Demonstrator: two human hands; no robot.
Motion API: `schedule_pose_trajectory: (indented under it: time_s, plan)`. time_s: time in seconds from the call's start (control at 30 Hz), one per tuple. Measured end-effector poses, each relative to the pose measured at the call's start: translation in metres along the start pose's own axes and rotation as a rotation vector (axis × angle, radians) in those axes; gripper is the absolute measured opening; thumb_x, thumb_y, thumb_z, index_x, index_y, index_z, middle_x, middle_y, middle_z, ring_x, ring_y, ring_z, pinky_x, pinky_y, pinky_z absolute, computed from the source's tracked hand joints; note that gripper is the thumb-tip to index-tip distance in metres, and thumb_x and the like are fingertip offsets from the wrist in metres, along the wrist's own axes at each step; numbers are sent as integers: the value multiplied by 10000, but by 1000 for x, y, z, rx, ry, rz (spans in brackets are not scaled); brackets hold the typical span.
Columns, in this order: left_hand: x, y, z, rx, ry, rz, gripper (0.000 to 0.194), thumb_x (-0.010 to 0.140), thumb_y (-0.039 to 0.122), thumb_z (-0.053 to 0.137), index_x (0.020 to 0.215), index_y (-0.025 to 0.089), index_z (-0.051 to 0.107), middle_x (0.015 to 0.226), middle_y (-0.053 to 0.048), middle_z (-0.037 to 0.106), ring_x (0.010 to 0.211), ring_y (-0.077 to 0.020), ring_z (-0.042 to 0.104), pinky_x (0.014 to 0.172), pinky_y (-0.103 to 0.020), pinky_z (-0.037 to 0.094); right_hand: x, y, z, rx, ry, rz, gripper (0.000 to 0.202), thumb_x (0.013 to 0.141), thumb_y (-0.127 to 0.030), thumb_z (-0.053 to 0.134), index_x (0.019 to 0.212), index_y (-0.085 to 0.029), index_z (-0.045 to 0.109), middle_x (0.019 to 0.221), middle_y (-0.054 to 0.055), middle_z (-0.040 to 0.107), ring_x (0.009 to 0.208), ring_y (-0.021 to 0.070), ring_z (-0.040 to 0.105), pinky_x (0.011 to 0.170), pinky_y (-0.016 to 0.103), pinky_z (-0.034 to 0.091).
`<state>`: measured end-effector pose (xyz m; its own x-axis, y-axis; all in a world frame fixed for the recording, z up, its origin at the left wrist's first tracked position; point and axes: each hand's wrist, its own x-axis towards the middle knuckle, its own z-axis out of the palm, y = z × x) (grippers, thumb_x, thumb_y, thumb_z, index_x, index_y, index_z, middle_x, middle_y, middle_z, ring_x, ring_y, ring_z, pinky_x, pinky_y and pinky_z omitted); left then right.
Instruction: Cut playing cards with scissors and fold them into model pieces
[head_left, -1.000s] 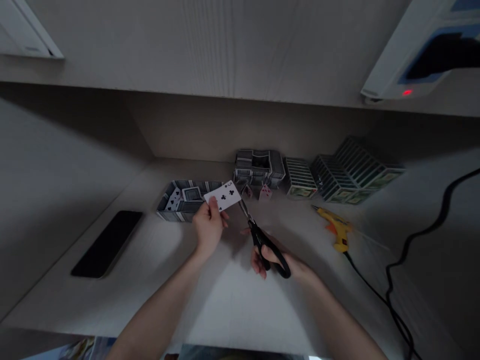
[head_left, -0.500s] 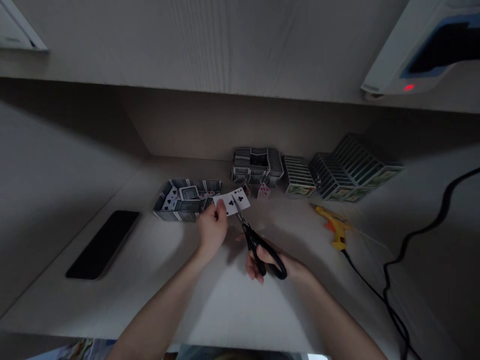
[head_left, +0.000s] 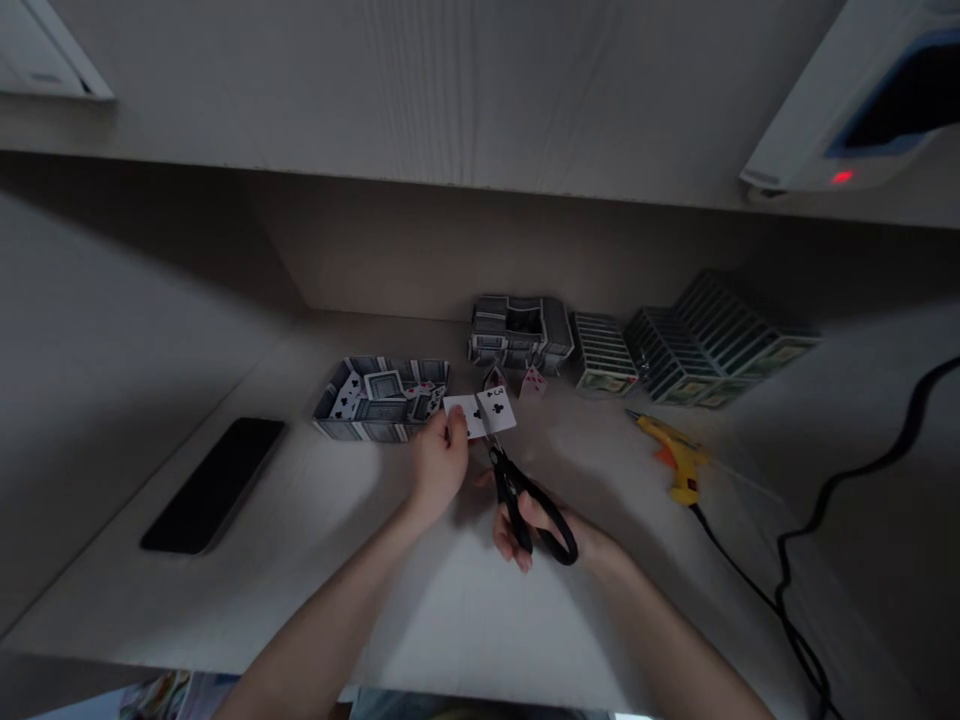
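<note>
My left hand [head_left: 441, 460] pinches the left end of a white playing card [head_left: 496, 408], a three of clubs, held above the table. My right hand [head_left: 525, 520] has its fingers through the handles of black scissors [head_left: 517, 490]. The blades lie across the card near its middle, and a slit line shows there. Just left of my left hand stands an open tray made of playing cards [head_left: 367, 430], with loose cards lying in it. Two small folded cards [head_left: 534, 381] stand behind the held card.
A box built from cards [head_left: 517, 335] sits at the back. To its right are stepped card structures [head_left: 675, 350]. A yellow glue gun [head_left: 679, 460] with a black cable [head_left: 787, 560] lies right, a black phone [head_left: 214, 487] left. A low shelf edge [head_left: 450, 183] hangs above.
The scissor blades have closed further across the card, which now shows a slit between its halves. My left hand and the card have shifted slightly right as the whole view moved a little.
</note>
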<state>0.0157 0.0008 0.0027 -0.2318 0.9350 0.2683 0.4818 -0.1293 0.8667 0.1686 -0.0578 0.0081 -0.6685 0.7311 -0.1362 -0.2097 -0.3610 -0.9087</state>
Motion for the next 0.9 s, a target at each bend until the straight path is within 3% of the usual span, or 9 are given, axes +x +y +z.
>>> schedule_pose_trajectory:
  time_s: [0.13, 0.43, 0.9]
  plan:
    - [-2, 0, 1, 3, 43, -15, 398, 835, 446, 377, 574, 168, 490, 465, 26, 457, 450, -101, 439, 438, -204, 284, 0, 0, 4, 7, 10, 20, 763, 631, -726, 499, 1135, -170, 364, 575, -12, 582, 367, 96, 462, 387, 232, 358]
    - [-8, 8, 1, -205, 59, -78, 375, 832, 454, 386, 687, 159, 567, 569, -9, 582, 507, -120, 539, 462, -206, 369, 2, -2, 11, 43, -25, -19, 706, 621, -704, 536, 1072, -186, 369, 583, -24, 580, 371, 82, 445, 391, 220, 355]
    - [-7, 3, -1, -43, 31, -32, 371, 842, 453, 366, 622, 180, 489, 521, 8, 521, 501, -120, 516, 461, -204, 350, 3, 2, 8, 14, 3, -14, 772, 620, -707, 532, 1151, -162, 399, 566, -26, 561, 360, 67, 416, 369, 208, 322]
